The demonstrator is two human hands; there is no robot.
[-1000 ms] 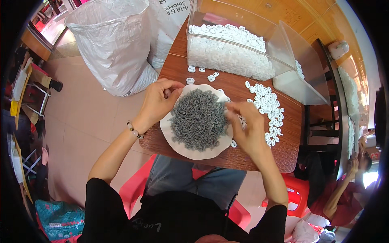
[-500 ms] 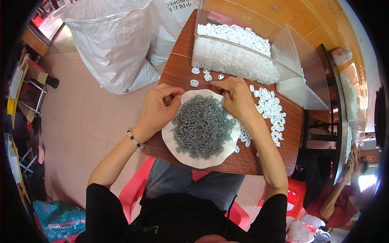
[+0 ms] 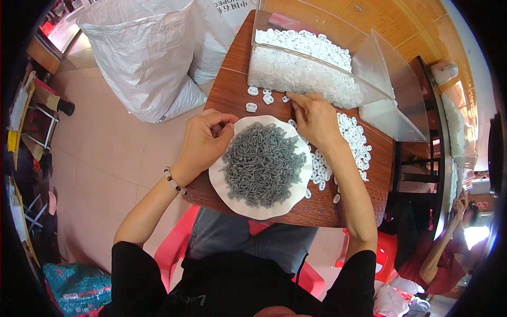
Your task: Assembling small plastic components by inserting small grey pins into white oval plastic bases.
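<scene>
A white scalloped plate (image 3: 217, 186) piled with small grey screws (image 3: 264, 166) rests at the table's near edge. My left hand (image 3: 208, 136) is at the plate's left rim, thumb and fingers pinched together; anything between them is too small to make out. Beyond the plate's far right rim, my right hand (image 3: 318, 120) reaches over the table with its index finger stretched out. That fingertip is beside or touching a small white plastic piece (image 3: 285, 99); the thumb is apart from the finger. Several loose white oval pieces (image 3: 251, 107) lie left of it.
A clear bin (image 3: 303, 61) full of white pieces stands on the wooden table (image 3: 232, 79). More white pieces (image 3: 355, 138) are heaped right of my right hand. Large white sacks (image 3: 142, 58) stand on the floor at left. Another person (image 3: 441, 264) sits at far right.
My right hand has moved from over the plate's far right rim, outward to the right, its index fingertip now at the small white piece. My left hand stays almost still.
</scene>
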